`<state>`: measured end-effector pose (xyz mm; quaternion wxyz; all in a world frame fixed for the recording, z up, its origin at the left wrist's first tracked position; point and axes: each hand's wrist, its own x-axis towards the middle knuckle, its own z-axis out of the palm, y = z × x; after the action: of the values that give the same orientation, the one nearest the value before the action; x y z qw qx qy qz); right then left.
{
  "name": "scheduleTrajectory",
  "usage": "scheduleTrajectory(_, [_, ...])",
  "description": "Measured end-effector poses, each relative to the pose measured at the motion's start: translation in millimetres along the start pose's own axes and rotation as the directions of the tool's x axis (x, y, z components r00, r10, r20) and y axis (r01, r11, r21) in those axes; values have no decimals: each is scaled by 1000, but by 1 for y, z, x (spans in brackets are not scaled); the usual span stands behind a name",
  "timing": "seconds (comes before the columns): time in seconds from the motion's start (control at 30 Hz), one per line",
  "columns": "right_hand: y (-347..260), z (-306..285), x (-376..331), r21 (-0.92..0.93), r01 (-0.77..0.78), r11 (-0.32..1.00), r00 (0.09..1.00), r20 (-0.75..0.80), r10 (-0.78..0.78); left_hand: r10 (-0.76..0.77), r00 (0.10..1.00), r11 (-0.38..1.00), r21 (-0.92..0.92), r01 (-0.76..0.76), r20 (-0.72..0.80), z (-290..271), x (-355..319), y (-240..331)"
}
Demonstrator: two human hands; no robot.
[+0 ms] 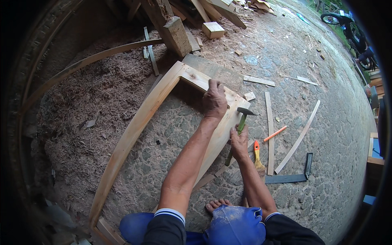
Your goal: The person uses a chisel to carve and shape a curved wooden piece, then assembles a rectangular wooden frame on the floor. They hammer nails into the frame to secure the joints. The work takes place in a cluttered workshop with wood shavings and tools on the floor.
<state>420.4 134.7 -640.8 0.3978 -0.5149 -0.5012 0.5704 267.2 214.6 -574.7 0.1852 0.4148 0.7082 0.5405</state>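
Note:
A pale wooden frame (pixel 134 130) lies on the ground in front of me, its short rail at the far end. My left hand (pixel 215 99) is closed at that far rail, near the right corner; its fingers hide whatever is in them. My right hand (pixel 239 141) grips the green handle of a hammer (pixel 243 118). The dark hammer head is just above the corner, right of my left hand. A small wood block (pixel 249 96) sits beside this corner. A flat paintbrush (pixel 258 159) and an orange pencil (pixel 275 133) lie right of my right hand.
A black carpenter's square (pixel 288 178) and thin wooden strips (pixel 269 130) lie to the right. Wood shavings (pixel 94 122) cover the left ground. A thick post (pixel 175 34), a wood block (pixel 213 30) and offcuts stand beyond the frame. A motorcycle (pixel 353 34) is far right.

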Motion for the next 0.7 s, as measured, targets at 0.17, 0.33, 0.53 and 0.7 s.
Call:
scheduleTrajectory(0.17, [-1, 0, 2, 32, -27, 999, 1000, 9, 27, -102, 995, 960, 261, 103, -18, -121, -27, -75])
scheduleTrajectory(0.33, [-7, 5, 8, 43, 4, 999, 1000, 21, -5, -76, 991, 814, 567, 125, -108, -233, -14, -120])
scheduleTrajectory(0.53, [-12, 20, 19, -26, 10, 1000, 1000, 25, -9, -80, 983, 852, 501, 153, -164, -251, 14, -115])
scheduleTrajectory(0.7, [-5, 33, 31, -192, 145, 971, 989, 28, -143, -90, 979, 981, 150, 119, -185, -220, 44, -110])
